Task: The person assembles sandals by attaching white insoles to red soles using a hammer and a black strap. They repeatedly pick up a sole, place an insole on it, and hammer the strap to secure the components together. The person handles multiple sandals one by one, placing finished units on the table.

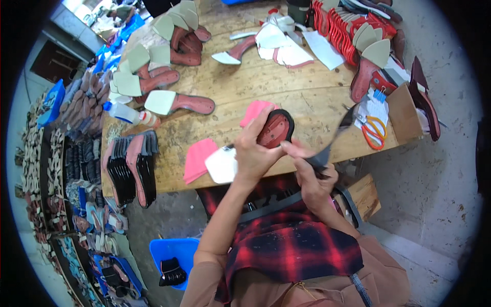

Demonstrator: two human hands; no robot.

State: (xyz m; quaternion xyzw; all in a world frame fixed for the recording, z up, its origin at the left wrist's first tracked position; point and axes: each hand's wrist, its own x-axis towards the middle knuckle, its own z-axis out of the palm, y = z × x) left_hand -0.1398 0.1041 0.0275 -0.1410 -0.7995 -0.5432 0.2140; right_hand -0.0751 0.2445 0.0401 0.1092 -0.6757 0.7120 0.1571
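Over the front of the wooden table, my left hand (251, 156) grips a reddish-brown shoe insole (275, 131), its heel end tilted up. A black rim runs round the heel, and small dark dots show on its face. My right hand (314, 184) is closed on a black strip (349, 121) that curves up and away to the right, slightly blurred. The fingertips of that hand reach the insole's near right edge. Beneath and beside my left hand lie pink pieces (199, 159) and a white rounded piece (223, 166).
Insoles with pale toe pieces (186, 102) lie across the table (230, 89). Black-and-pink insoles (138, 166) stand stacked at the front left corner. Orange-handled scissors (374, 134) and a cardboard box (406, 112) sit right. A blue bin (174, 248) stands below left; loaded shelves (53, 179) line the left.
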